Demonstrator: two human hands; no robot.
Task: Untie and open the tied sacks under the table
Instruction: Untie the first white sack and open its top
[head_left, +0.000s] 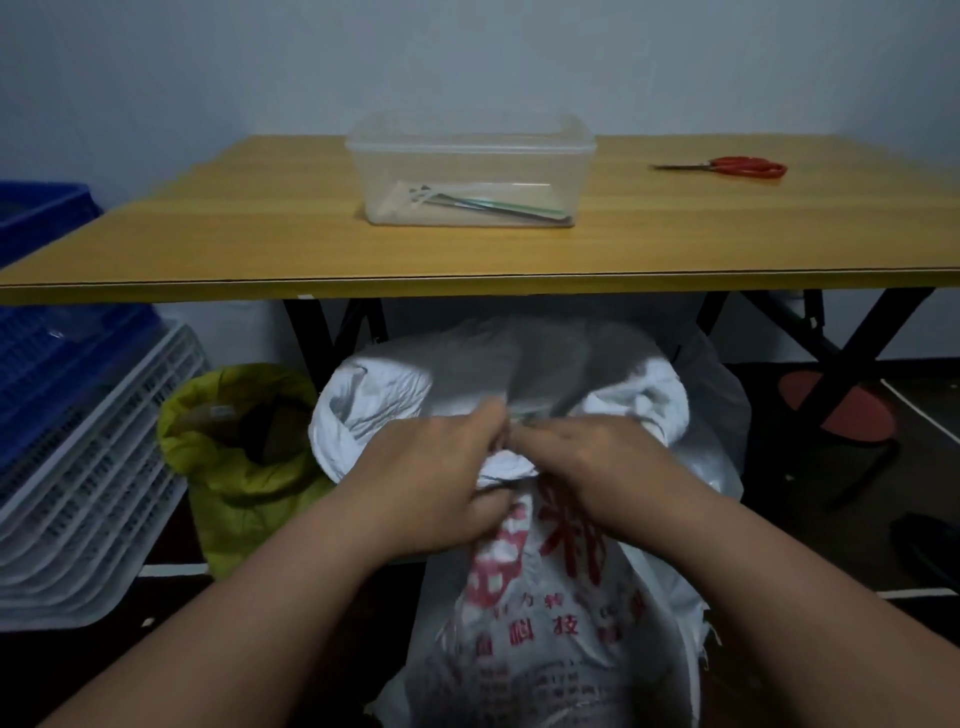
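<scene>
A white woven sack (545, 613) with red print stands on the floor in front of the wooden table (260, 244). Its gathered neck bunches between my hands. My left hand (436, 478) grips the neck from the left, thumb and fingers curled into the fabric. My right hand (587, 462) pinches the same bunch from the right, fingertips meeting the left hand at the knot. The tie itself is hidden by my fingers. Behind it, a second white sack (384, 389) sits under the table. A yellow-green sack (244, 467) stands open to the left.
On the table stand a clear plastic box (467, 171) with a few items inside and red scissors (737, 166). Blue and white crates (78, 441) stack at the left. Black table legs (852, 338) and a red stool (841, 410) are at the right.
</scene>
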